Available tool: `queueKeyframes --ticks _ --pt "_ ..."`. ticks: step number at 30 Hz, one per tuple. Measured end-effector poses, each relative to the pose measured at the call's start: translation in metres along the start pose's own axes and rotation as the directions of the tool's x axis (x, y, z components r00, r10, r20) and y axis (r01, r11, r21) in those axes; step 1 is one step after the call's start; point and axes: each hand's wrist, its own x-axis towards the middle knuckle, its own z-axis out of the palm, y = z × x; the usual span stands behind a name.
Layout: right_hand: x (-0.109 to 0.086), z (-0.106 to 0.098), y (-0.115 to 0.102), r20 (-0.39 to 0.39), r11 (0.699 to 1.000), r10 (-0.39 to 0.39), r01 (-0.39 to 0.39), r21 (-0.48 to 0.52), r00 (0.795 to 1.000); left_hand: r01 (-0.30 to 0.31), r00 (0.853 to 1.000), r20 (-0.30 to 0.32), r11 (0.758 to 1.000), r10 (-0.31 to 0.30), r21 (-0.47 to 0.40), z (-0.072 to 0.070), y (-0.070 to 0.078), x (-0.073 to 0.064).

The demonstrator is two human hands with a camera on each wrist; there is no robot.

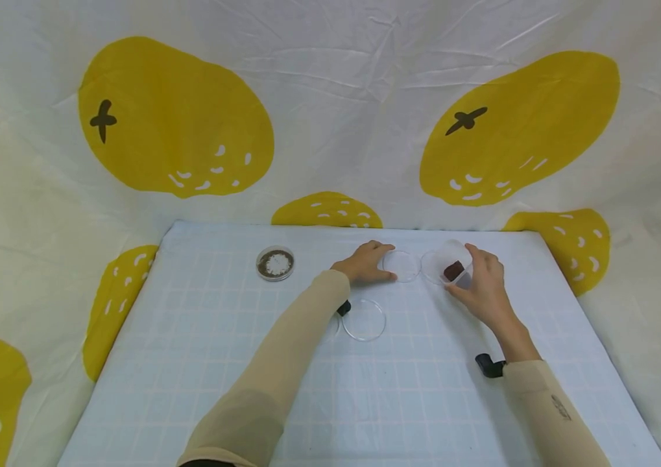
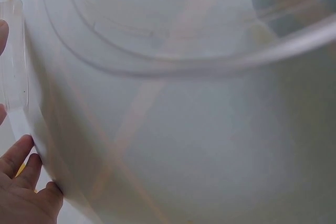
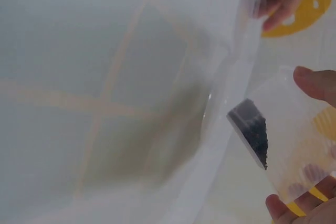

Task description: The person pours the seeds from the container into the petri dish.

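My right hand grips a clear plastic tub, thumb on one side and fingers on the other. The tub is tilted, and dark brown crumbly material lies gathered toward its lower edge. Under and beside the tub, a clear petri dish sits on the table. My left hand holds the edge of another clear petri dish between thumb and fingers, just left of that one. In the left wrist view the left hand shows only in part at the lower left.
A petri dish with brown material and a white heap stands at the back left. Nearer, a clear round dish lies beside the left forearm, with another clear rim partly hidden by the sleeve. Pale checked cloth covers the table.
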Motion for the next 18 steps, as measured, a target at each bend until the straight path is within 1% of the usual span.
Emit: queueKeyframes --ticks 4,8,11,15,18 --pt "0.005 0.002 -0.005 0.009 1.000 -0.018 0.019 -0.012 1.000 -0.001 1.000 0.004 1.000 0.001 -0.004 0.000 0.001 0.000" --pt "0.010 0.003 -0.009 0.037 0.998 -0.023 0.025 -0.054 0.999 -0.007 1.000 0.004 1.000 0.007 0.003 0.001 0.000 0.001" --pt "0.013 0.005 -0.011 0.047 0.995 -0.043 0.047 -0.084 0.998 -0.010 1.000 0.000 1.000 0.010 0.012 0.002 -0.002 0.003" --pt "0.017 0.008 -0.011 0.060 0.989 -0.068 0.075 -0.124 0.996 -0.023 1.000 -0.003 1.000 0.023 -0.002 0.003 -0.003 0.003" --pt "0.019 0.011 -0.013 0.078 0.983 -0.070 0.082 -0.163 0.994 -0.027 1.000 -0.003 1.000 0.027 -0.009 0.003 -0.004 0.003"
